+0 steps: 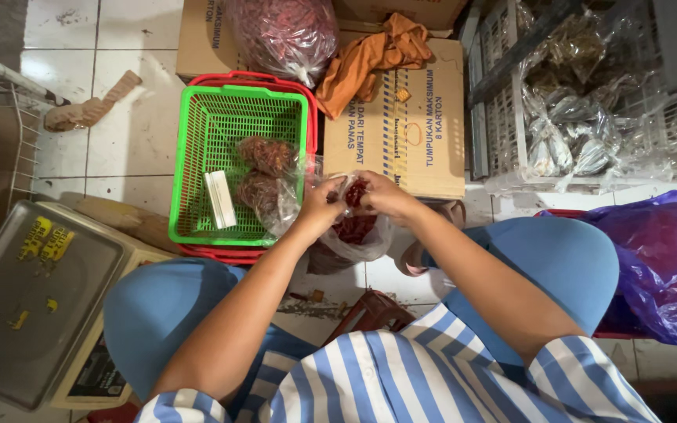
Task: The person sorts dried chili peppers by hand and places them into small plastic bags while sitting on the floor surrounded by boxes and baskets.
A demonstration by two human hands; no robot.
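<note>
Both hands meet at the mouth of a small clear bag (354, 227) of dried red chillies, held over the tiled floor (131, 117) between the person's knees. The left hand (321, 205) is closed, pinching the plastic at the bag's top; the right hand (381, 196) is closed on the other side of the same opening, fingers gathered on the plastic. The bag hangs below them, its chillies bunched at the bottom.

Just left of the hands stands a green basket (197, 157) nested in a red one, holding two more filled chilli bags (264, 172) and a white packet (219, 199). A cardboard box (413, 133) lies beyond the hands, an orange cloth (370, 55) on it. A scale (33, 298) sits at the far left, a purple bag (660, 258) at the right.
</note>
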